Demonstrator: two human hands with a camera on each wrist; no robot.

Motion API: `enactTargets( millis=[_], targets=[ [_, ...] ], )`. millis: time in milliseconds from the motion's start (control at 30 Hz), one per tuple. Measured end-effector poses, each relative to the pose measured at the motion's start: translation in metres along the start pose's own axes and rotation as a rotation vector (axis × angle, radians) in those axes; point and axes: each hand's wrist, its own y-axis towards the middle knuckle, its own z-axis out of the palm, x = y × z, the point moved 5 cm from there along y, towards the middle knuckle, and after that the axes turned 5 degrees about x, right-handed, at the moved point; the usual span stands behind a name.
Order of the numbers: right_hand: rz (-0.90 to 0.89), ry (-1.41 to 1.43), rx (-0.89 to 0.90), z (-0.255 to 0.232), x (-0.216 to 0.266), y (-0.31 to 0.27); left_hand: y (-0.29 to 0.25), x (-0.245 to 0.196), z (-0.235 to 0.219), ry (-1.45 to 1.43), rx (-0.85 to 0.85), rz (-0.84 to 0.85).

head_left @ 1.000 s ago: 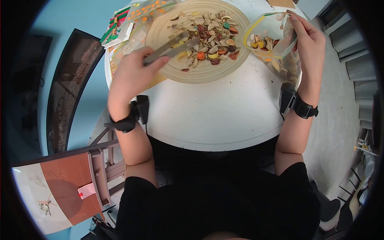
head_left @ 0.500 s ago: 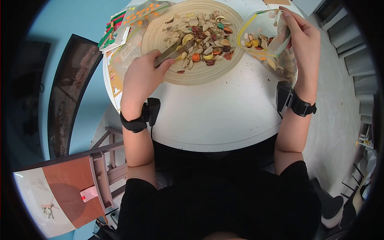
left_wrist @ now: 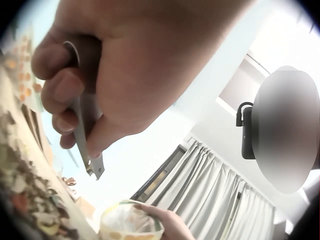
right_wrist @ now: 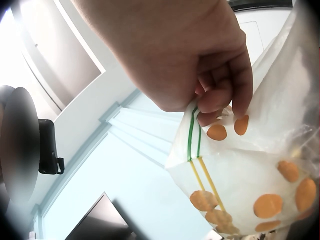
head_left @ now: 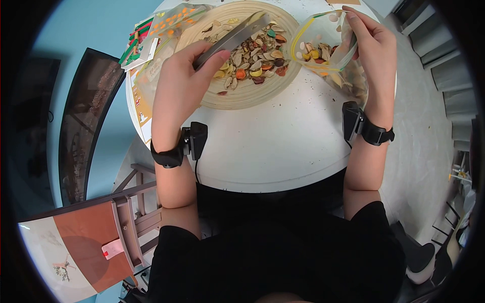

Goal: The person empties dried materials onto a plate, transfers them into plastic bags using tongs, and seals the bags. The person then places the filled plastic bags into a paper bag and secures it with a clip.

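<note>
My left hand (head_left: 184, 81) grips a pair of metal tongs (head_left: 230, 40), fingers on one side and thumb on the other. The tongs slant over the round woven tray (head_left: 222, 98), their tips above its far part; in the left wrist view the tips lie close together. Dried petals and potpourri pieces (head_left: 245, 63) are heaped on the tray. My right hand (head_left: 376, 55) pinches the rim of a clear zip bag (head_left: 323, 25) with orange dots, its mouth held apart. Potpourri (head_left: 318, 53) shows inside the bag, at the tray's right.
Another orange-dotted bag (head_left: 177, 20) lies at the tray's far left, beside a white box (head_left: 139, 50) with red and green items. Small crumbs are scattered on the white round table (head_left: 273, 141). A chair (head_left: 134, 222) stands at the left.
My left hand first brought the tongs down to the petals, then raised them with the tips swinging away and to the right. My right hand keeps its pinch on the bag.
</note>
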Motion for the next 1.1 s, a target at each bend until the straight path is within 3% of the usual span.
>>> enactTargets(
  millis=[100,233,367,467,567,633,700,833,933,1033,1100],
  targets=[
    [-0.032,0.011,-0.009,0.004,0.000,-0.002,-0.001,-0.026,0.018,-0.190,0.011,0.161],
    [-0.003,0.027,0.019,-0.001,-0.001,-0.001,0.000,-0.039,0.045,-0.042,0.166,0.098],
    [0.012,0.024,0.004,-0.005,-0.006,0.001,0.005,-0.014,0.016,-0.063,-0.012,0.105],
    [0.031,0.053,0.001,-0.006,-0.007,0.003,0.007,0.012,-0.008,0.058,-0.010,-0.099],
    [0.050,0.076,-0.024,-0.003,-0.003,0.004,0.008,0.032,-0.001,0.249,0.043,-0.219],
    [-0.039,0.085,-0.026,-0.003,-0.008,0.002,0.011,0.049,0.014,0.226,0.051,-0.193],
    [-0.007,0.051,0.011,-0.007,-0.005,0.002,0.014,0.056,0.021,0.216,0.072,-0.210],
    [-0.015,0.051,0.071,-0.009,-0.001,0.000,0.006,0.040,0.025,0.284,0.101,-0.165],
    [-0.066,0.100,-0.029,-0.002,-0.005,0.001,-0.002,0.032,0.030,0.313,0.081,-0.147],
    [0.105,0.169,-0.024,-0.001,-0.004,0.005,-0.003,0.025,0.031,0.392,0.085,-0.136],
    [0.072,0.115,0.018,-0.005,-0.003,0.002,-0.003,0.022,0.030,0.417,0.088,-0.158]
  ],
)
